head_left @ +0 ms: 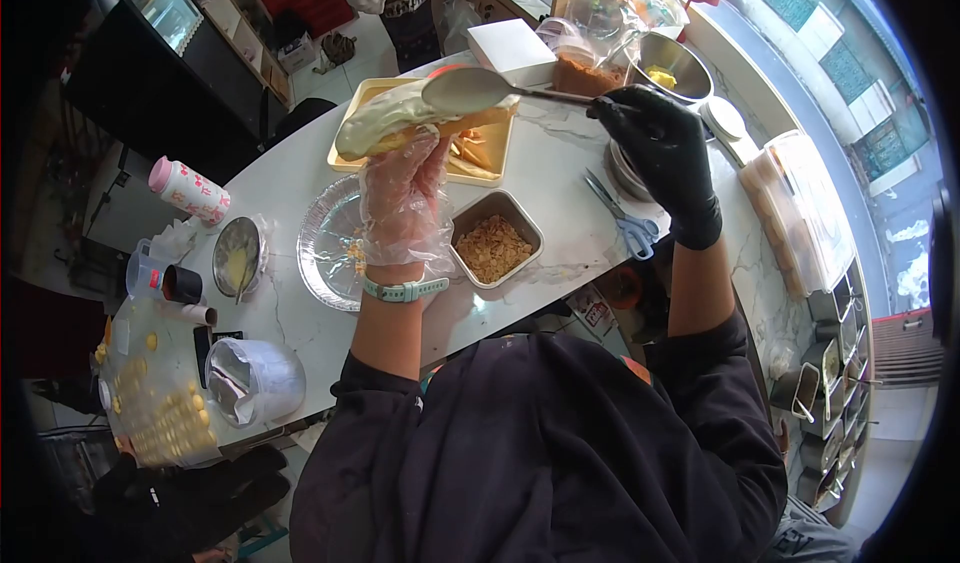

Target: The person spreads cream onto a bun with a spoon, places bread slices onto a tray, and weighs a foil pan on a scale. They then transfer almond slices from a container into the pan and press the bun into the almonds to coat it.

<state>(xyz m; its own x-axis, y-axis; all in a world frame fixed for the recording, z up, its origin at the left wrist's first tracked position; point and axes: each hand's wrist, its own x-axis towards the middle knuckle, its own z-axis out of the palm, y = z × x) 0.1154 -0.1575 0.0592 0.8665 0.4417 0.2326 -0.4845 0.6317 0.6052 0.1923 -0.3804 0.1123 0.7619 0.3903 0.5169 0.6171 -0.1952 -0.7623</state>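
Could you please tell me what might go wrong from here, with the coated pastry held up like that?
The pale coating on the pastry could smear or slip, as the left hand holds it raised above the table. The spoon, in the right hand, might knock the pastry or drip. The scissors lie near the table's edge by the right forearm, so a sweep of that arm may push them off.

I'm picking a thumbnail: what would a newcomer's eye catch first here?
Probably the big spoon in the black-gloved right hand, its bowl in front of the cream-coated bread that the left hand, in clear plastic, holds up by the yellow tray. Then perhaps the square tin of golden flakes below, with blue-handled scissors to its right.
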